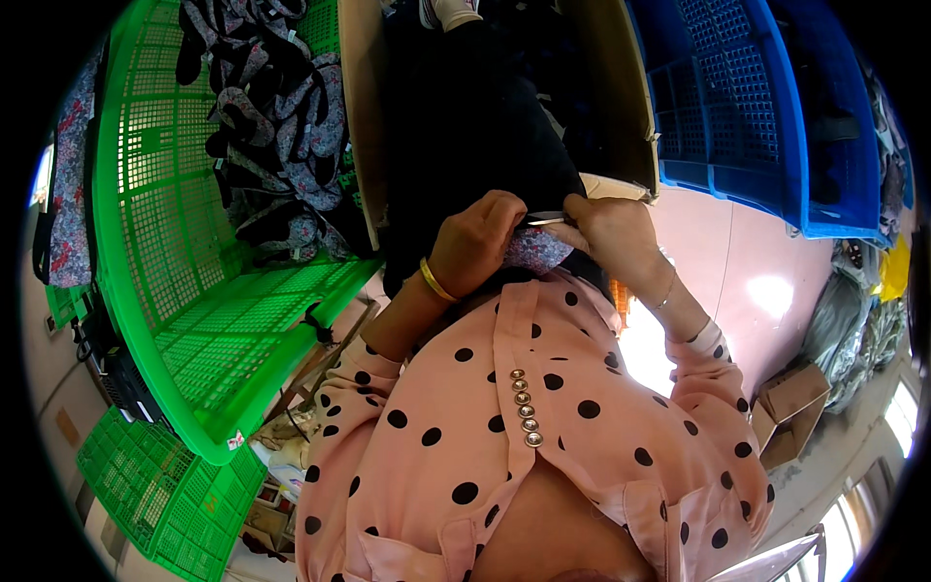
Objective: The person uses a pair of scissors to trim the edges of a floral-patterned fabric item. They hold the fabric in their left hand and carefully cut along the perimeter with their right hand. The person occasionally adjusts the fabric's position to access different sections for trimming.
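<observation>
Over my lap, my left hand (475, 244) is closed, pinching the edge of a small floral fabric piece (539, 252) with dark trim. My right hand (621, 242) is closed round small silver thread snips (546, 217). Their thin blades point left toward my left fingertips, close above the fabric. The handle end is hidden inside my right hand. Part of the fabric piece lies behind my fingers and against my shirt front.
At the left a large green plastic crate (160, 145) holds several floral and black fabric pieces (291, 136). Ahead is an open cardboard box (621, 87) with dark contents. Blue crates (718, 107) stand at the right. A small carton (793, 407) and plastic bags (824, 330) lie beyond.
</observation>
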Demonstrator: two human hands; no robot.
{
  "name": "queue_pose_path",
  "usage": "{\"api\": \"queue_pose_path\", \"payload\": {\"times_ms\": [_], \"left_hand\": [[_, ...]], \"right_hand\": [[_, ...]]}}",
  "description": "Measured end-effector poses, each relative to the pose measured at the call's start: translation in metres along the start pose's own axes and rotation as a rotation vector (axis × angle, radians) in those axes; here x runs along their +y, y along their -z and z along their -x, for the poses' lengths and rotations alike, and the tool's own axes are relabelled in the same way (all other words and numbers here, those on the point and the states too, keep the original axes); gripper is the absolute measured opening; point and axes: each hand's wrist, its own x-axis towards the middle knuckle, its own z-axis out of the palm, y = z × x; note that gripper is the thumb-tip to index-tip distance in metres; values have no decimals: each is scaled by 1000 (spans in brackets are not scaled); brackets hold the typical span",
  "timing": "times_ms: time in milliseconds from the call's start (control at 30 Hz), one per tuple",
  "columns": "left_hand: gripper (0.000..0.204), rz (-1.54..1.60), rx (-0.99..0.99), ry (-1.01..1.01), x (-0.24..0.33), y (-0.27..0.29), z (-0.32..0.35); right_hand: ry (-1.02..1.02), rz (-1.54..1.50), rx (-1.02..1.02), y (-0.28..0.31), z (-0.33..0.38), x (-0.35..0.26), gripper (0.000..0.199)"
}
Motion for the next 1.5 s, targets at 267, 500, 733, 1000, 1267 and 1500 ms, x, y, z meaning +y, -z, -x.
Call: {"api": "queue_pose_path", "payload": {"times_ms": [267, 500, 733, 1000, 1267, 1500], "left_hand": [[11, 276, 13, 350, -13, -1, 3], [63, 448, -293, 319, 1, 19, -4], [52, 378, -249, 222, 3, 31, -37], [43, 1338, 84, 414, -2, 70, -56], [42, 1478, 185, 362, -16, 58, -43], [41, 1539, 341, 397, -24, 58, -32]], "right_hand": [[-400, -571, 122, -27, 12, 31, 41], [-291, -1025, 32, -57, 32, 23, 28], [-412, -1412, 233, 3, -1, -14, 25], [-115, -1097, 387, 47, -29, -24, 34], [-10, -1002, 461, 48, -54, -53, 14], [-185, -1359, 499, 33, -63, -37, 17]]}}
